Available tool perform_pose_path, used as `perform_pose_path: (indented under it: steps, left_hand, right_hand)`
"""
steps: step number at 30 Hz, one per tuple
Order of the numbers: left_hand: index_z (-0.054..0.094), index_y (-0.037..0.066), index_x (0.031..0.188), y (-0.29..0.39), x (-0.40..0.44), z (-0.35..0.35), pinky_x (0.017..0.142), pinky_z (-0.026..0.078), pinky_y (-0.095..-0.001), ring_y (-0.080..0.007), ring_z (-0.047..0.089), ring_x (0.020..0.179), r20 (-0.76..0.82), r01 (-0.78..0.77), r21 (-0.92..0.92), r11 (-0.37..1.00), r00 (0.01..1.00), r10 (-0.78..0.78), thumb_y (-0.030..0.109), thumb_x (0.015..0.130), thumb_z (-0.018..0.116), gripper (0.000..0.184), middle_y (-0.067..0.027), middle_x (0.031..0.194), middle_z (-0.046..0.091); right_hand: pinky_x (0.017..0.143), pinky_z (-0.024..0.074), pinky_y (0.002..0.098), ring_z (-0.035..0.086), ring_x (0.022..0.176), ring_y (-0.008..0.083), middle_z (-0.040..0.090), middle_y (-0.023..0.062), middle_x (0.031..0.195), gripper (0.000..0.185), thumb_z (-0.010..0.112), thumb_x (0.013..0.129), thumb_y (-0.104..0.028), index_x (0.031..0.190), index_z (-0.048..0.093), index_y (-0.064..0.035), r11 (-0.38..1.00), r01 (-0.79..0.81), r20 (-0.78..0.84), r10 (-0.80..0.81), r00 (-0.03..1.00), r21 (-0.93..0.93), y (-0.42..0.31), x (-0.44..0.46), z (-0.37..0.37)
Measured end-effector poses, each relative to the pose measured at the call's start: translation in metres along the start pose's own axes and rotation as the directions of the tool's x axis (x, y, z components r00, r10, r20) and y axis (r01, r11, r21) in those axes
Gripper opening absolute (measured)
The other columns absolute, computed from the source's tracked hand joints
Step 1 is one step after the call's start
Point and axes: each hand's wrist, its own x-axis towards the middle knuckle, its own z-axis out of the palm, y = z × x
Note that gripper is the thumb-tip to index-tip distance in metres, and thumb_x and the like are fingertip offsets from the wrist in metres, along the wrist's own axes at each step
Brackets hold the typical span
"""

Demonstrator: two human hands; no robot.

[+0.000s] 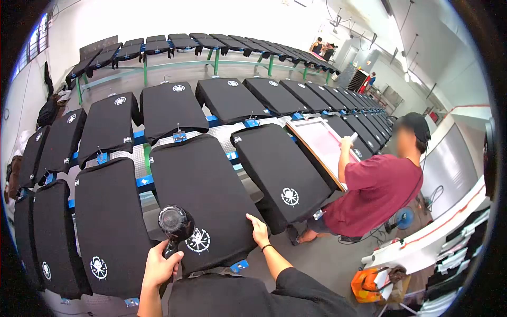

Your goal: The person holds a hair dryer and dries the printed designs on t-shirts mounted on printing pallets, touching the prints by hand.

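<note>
Left hand: the left hand [161,264] is closed around the handle of a black blow dryer [177,223].
Blow dryer: its round end is raised above the near part of a black shirt [200,179], just beside the white print [198,241] and partly covering its upper left side in this view.
Right hand: the right hand [259,231] is open, fingertips at the right edge of the same shirt; a dark band [268,245] circles the wrist.
Black shirt: stretched flat over a board, with a small white mark near its far left corner and a blue metal fitting [239,266] by its near edge.
To the left: another black shirt [108,211] on a board, with a round white skull print near its lower end.
To the right: a black shirt [280,169] with a round white print.
Co-worker: a person [369,195] in a maroon top and black cap, one hand on a framed screen [322,142].
Floor side: a blue fan [404,217] behind the co-worker; an orange bag [364,285] at lower right.
Beyond: long rows of black shirts, the farthest on a green-legged surface [216,62].
</note>
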Motion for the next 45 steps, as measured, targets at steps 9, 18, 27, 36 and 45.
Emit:
perform_pose_path:
  steps: [9,18,27,36,45]
  left_hand:
    - [0.057,-0.006,0.12,-0.006,0.015,-0.01,0.043,0.043,-0.0252,-0.0084,0.051,0.047,-0.003,-0.062,-0.03,0.998,0.998,0.062,0.006,0.088,0.067,0.036,-0.0005,0.06,0.055]
    - [0.05,-0.012,0.134,-0.011,0.003,-0.008,0.046,0.045,-0.0255,-0.009,0.053,0.048,0.226,0.053,-0.028,0.998,0.973,-0.045,0.011,0.086,0.071,0.056,-0.0018,0.061,0.056]
    - [0.059,-0.004,0.095,-0.021,-0.034,-0.005,0.042,0.044,-0.0274,-0.0105,0.053,0.048,0.027,-0.013,-0.07,0.997,1.0,0.015,0.005,0.086,0.069,0.016,-0.0025,0.062,0.057]
    - [0.053,-0.009,0.113,-0.027,-0.086,0.085,0.043,0.044,-0.0283,-0.0118,0.053,0.047,-0.024,-0.06,-0.029,0.998,0.998,0.06,0.005,0.084,0.069,0.036,-0.0037,0.062,0.056]
    - [0.05,-0.01,0.121,-0.076,-0.127,0.2,0.042,0.044,-0.0273,-0.0109,0.056,0.05,-0.129,-0.225,0.096,0.97,0.963,0.236,0.003,0.082,0.071,0.046,-0.0055,0.067,0.058]
  right_hand:
    - [0.111,0.0372,0.0345,0.055,0.129,0.0255,0.066,0.0145,0.128,0.039,0.041,0.105,-0.021,0.121,0.066,0.003,0.997,-0.048,-0.056,0.044,0.997,-0.068,-0.01,-0.032,-0.002]
    - [0.112,0.0363,0.0338,0.054,0.13,0.0238,0.065,0.0136,0.13,0.04,0.043,0.105,-0.026,0.123,0.065,0.0025,0.991,-0.093,-0.062,0.088,0.994,-0.095,-0.014,-0.055,0.0]
    - [0.095,0.049,0.028,0.067,0.1,0.0146,0.074,0.01,0.105,0.029,0.056,0.1,-0.02,0.109,0.072,0.0034,0.981,-0.188,-0.12,0.191,0.974,0.034,-0.014,-0.043,-0.012]
    - [0.075,0.0513,0.0259,0.063,0.081,0.0086,0.071,0.0027,0.089,0.018,0.068,0.094,-0.019,0.099,0.072,-0.0021,0.992,-0.026,0.192,0.002,0.981,0.122,-0.127,-0.103,-0.041]
    - [0.095,0.0479,0.03,0.055,0.114,0.0134,0.058,0.0076,0.133,0.044,0.05,0.105,-0.024,0.141,0.048,0.0014,0.748,-0.527,0.772,0.03,0.635,0.404,-0.157,-0.206,-0.03]
